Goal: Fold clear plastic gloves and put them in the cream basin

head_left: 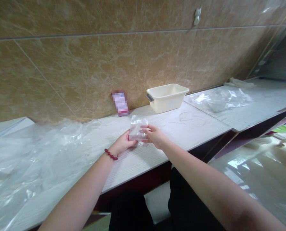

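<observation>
A small clear plastic bag (pixel 138 125) is held upright over the white countertop, between both hands. My left hand (pixel 123 142), with a dark red bead bracelet (pixel 111 154) at its wrist, grips the bag's lower left side, thumb across the front and the other fingers hidden behind it. On the bag's right side, my right hand (pixel 155 136) pinches the film between thumb and fingers. Whether anything lies inside the bag cannot be made out.
Loose clear plastic sheeting (pixel 42 154) covers the counter's left part. Behind the hands stand a cream plastic tub (pixel 169 99) with a grey handle and a blurred-out phone (pixel 120 102) leaning on the tiled wall. More clear plastic (pixel 222 98) lies at right, beyond a counter seam.
</observation>
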A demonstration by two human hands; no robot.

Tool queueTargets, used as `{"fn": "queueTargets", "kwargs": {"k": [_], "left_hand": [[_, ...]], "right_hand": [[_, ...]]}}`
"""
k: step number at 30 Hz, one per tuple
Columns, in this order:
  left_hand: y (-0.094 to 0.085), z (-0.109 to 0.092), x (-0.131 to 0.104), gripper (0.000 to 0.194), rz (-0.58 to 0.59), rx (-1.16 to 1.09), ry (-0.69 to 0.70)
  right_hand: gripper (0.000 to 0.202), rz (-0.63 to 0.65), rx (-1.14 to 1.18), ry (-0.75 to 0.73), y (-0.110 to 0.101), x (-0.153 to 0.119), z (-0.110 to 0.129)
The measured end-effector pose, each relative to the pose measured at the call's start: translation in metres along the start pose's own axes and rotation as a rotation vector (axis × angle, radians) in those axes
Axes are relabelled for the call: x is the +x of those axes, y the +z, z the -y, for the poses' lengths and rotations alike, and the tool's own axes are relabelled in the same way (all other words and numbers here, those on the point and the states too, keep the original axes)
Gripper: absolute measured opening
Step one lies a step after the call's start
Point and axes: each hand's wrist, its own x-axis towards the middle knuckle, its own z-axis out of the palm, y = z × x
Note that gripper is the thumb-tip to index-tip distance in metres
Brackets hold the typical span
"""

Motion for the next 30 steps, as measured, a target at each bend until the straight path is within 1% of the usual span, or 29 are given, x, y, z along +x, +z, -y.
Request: {"fn": "queueTargets", "kwargs": {"k": [3,10,15,18,21,23,25,27,30], "left_hand": [[0.0,0.0,0.0,0.064,-0.01,-0.013,0.001],[-0.001,0.003,0.001,0.063,-0.009,-0.049,-0.005],[0.0,0.0,0.0,0.067,0.014,-0.119,-0.001],[0.0,-0.001,0.001,0.069,-0.006,-0.167,0.0],[-0.002,0.001,0.002,0.068,-0.039,-0.215,-0.01],[-0.004,0.003,0.003,0.065,-0.056,-0.231,-0.028],[-0.005,0.005,0.004,0.061,-0.076,-0.238,-0.048],[-0.005,0.007,0.005,0.056,-0.089,-0.239,-0.061],[-0.004,0.008,0.007,0.049,-0.11,-0.227,-0.079]], "right_hand": [[0.014,-0.005,0.002,0.006,0.0,0.0,0.0],[0.012,-0.015,0.013,-0.007,-0.001,0.002,-0.001],[0.01,-0.069,-0.029,-0.022,-0.003,0.004,0.001],[0.01,-0.098,-0.049,-0.034,-0.007,0.005,0.005],[0.012,-0.122,-0.007,-0.023,-0.017,0.009,0.013],[0.013,-0.15,0.018,-0.027,-0.028,0.014,0.025],[0.013,-0.197,-0.005,-0.072,-0.04,0.023,0.046],[0.012,-0.248,-0.051,-0.166,-0.053,0.036,0.078],[0.01,-0.345,-0.157,-0.334,-0.074,0.061,0.136]]}}
